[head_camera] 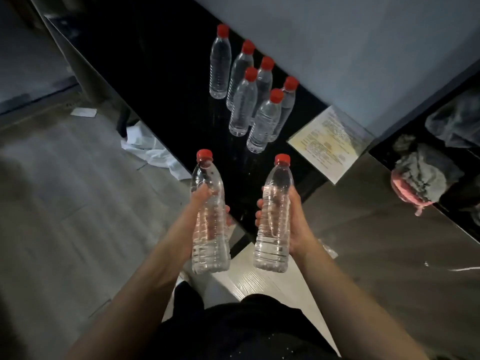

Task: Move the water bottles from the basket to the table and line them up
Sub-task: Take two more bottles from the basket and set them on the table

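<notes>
My left hand (201,201) grips a clear water bottle with a red cap (209,229), held upright over the near corner of the black table (161,81). My right hand (296,219) grips a second such bottle (274,224), also upright, a little to the right. Several more red-capped bottles (255,100) stand on the table farther back, in two loose rows close to the wall. The basket is out of view.
A printed sheet (330,141) lies on the table's right end. Crumpled white paper (153,152) lies on the floor left of the table. Grey and pink cloths (420,178) sit on a dark shelf at the right. A pale wall (337,35) backs the table.
</notes>
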Action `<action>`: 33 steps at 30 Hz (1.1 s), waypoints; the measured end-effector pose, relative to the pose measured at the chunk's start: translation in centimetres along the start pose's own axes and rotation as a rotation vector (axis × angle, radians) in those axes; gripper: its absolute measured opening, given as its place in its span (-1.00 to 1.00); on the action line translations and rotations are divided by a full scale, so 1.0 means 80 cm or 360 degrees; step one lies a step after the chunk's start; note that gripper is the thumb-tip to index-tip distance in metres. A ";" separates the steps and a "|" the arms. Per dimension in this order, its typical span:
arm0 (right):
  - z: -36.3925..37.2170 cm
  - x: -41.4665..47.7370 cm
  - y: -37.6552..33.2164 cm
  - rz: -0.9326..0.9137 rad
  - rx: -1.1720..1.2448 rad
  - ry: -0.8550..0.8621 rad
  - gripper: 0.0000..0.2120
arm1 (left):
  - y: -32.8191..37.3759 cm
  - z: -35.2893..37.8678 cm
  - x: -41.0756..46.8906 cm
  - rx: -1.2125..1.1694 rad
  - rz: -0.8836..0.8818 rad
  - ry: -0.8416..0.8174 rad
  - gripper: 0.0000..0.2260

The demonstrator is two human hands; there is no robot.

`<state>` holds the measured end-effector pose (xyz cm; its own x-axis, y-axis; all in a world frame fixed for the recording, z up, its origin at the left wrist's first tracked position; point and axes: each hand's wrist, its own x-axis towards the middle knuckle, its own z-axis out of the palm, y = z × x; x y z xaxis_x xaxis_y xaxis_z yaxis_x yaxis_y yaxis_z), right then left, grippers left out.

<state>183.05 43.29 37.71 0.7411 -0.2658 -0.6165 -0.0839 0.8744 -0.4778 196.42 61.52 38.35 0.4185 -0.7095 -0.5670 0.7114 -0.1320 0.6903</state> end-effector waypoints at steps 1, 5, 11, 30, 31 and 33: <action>0.012 0.011 0.006 -0.0025 0.0014 0.0013 -0.47 | 0.015 -0.014 0.007 0.0008 -0.0021 -0.0021 -0.37; 0.057 0.052 0.024 -0.0095 -0.0040 0.0082 -0.50 | 0.064 -0.050 0.025 0.0021 -0.0044 -0.0087 -0.43; 0.100 0.098 0.028 -0.0104 -0.0030 0.0118 -0.48 | 0.103 -0.091 0.061 0.0004 -0.0083 -0.0175 -0.39; 0.187 0.277 -0.089 -0.0072 -0.0497 0.0202 -0.46 | 0.263 -0.127 0.235 0.0496 0.0042 -0.0088 -0.53; 0.191 0.281 -0.092 -0.0116 -0.0525 0.0218 -0.50 | 0.270 -0.126 0.239 0.0539 0.0099 -0.0049 -0.53; 0.196 0.286 -0.095 -0.0280 -0.0517 0.0227 -0.56 | 0.280 -0.126 0.247 0.0647 0.0229 -0.0007 -0.57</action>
<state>211.14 36.92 37.05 0.6649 -0.4740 -0.5772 -0.1868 0.6427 -0.7430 226.30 51.49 38.09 0.4940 -0.7434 -0.4509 0.3653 -0.2931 0.8835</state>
